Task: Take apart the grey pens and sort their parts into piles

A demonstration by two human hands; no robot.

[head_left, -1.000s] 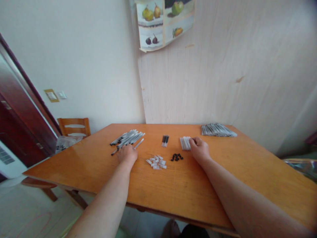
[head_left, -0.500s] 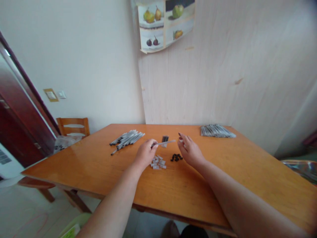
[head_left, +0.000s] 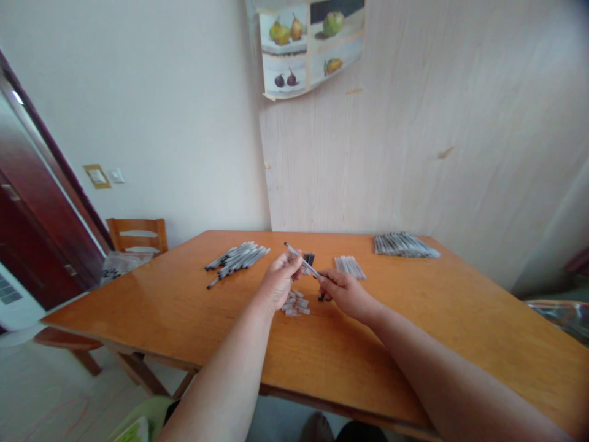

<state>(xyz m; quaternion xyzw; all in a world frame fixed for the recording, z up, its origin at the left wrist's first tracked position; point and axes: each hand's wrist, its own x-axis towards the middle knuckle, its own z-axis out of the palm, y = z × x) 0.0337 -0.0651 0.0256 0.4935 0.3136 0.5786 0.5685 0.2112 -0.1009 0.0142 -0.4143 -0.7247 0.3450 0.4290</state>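
Observation:
Above the table a slim clear pen [head_left: 311,269] with a dark upper end slants between my hands. My left hand [head_left: 280,277] is closed around its middle. At the lower end my right hand [head_left: 344,290] is pinched; whether a small part sits between those fingertips is hidden. Beneath my hands lie a heap of clear pen caps [head_left: 296,304] and some small black plugs [head_left: 321,298], the plugs mostly covered by my right hand. Just behind my left fingers is a small bundle of dark thin pieces [head_left: 310,259]. Several clear tubes [head_left: 350,266] lie in a row beyond my right hand.
A loose pile of pens [head_left: 238,258] with black ends lies at the left of the wooden table [head_left: 193,313]. Packed pens [head_left: 405,244] are at the far right. A chair [head_left: 138,233] with a plastic bag stands beyond the left edge, and the wall [head_left: 368,172] borders the back.
The pen has turned from nearly level to slanting, dark end up. My right hand, earlier apart from it, has closed on its lower end. The row of clear tubes has come into view.

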